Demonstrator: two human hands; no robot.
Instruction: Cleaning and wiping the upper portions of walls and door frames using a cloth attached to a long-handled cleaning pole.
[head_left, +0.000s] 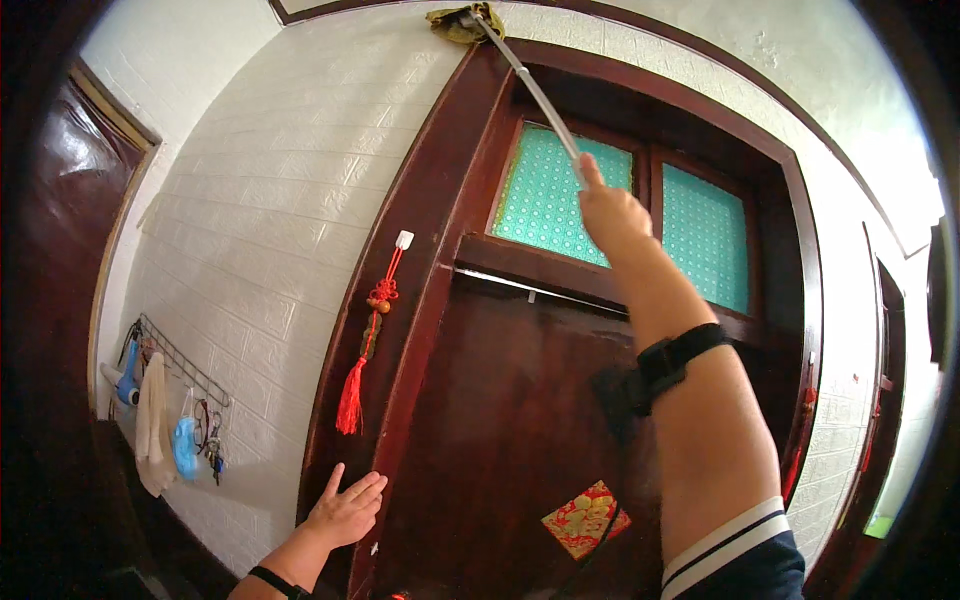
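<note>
My right hand (613, 214) grips the lower end of a metal pole (544, 101), its thumb stretched along the shaft. The pole slants up and left to a yellowish-brown cloth head (459, 24), which is at the top left corner of the wooden door frame (420, 202), by the white wall. My left hand (346, 510) holds nothing and has its fingers apart. It is at the left jamb, below a red tasselled knot ornament (349, 397); whether the palm presses on the wood I cannot tell.
Two green patterned panes (559, 191) sit above the dark wooden door (517, 390), which bears a red and gold paper (585, 517). On the left wall a wire rack (184, 360) holds a blue hair dryer (129, 375), a cloth (154, 427), a blue face mask (184, 446) and keys (215, 454).
</note>
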